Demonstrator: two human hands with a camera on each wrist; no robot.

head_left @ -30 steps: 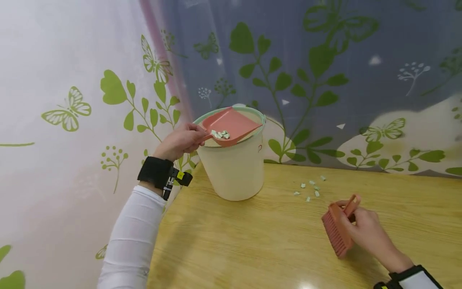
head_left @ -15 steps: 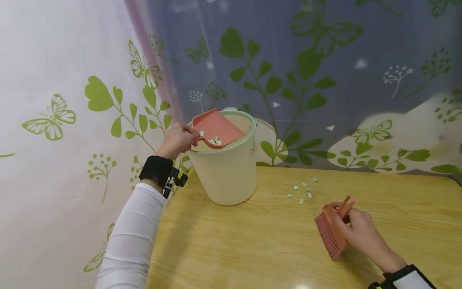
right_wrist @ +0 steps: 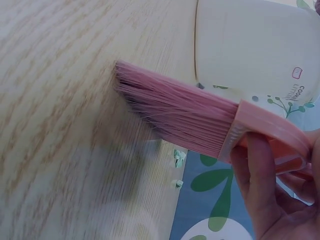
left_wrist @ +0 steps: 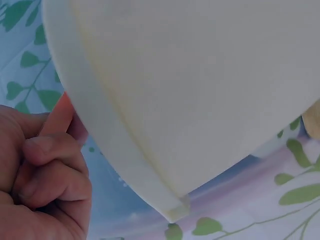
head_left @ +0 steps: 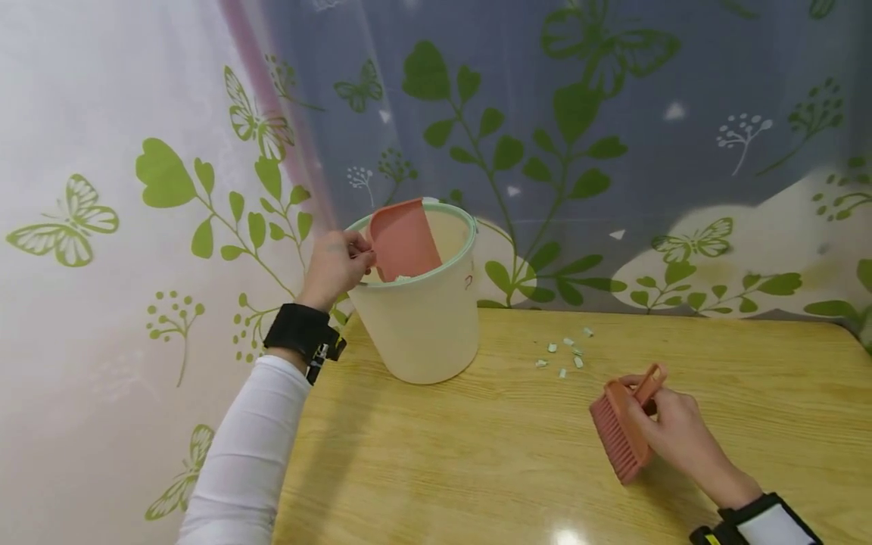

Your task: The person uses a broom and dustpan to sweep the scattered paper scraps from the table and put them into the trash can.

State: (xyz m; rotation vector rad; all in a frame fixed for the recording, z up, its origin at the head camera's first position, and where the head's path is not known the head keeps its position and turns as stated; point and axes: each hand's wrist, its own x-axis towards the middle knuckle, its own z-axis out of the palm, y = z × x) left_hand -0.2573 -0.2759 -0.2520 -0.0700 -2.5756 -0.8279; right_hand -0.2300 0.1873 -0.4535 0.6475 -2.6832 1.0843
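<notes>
My left hand (head_left: 337, 265) grips the handle of a coral dustpan (head_left: 407, 238), which is tilted into the mouth of a cream bucket (head_left: 425, 333) with a pale green rim. A few pale green bits (head_left: 403, 278) show at the pan's low edge; the rest of its near side is hidden by the rim. In the left wrist view, curled fingers (left_wrist: 55, 170) hold the coral handle (left_wrist: 59, 117) beside the bucket wall. My right hand (head_left: 681, 435) holds a coral hand brush (head_left: 621, 431) with pink bristles (right_wrist: 175, 110), low over the table's right part.
Several pale green bits (head_left: 577, 362) lie scattered on the wooden table (head_left: 436, 454) between bucket and brush. A patterned curtain (head_left: 504, 113) with leaves and butterflies hangs behind and to the left, close to the bucket.
The dustpan has gone from nearly level to steeply tilted into the bucket, and its green bits have slid to the low edge, fewer now showing. My right hand still holds the brush.
</notes>
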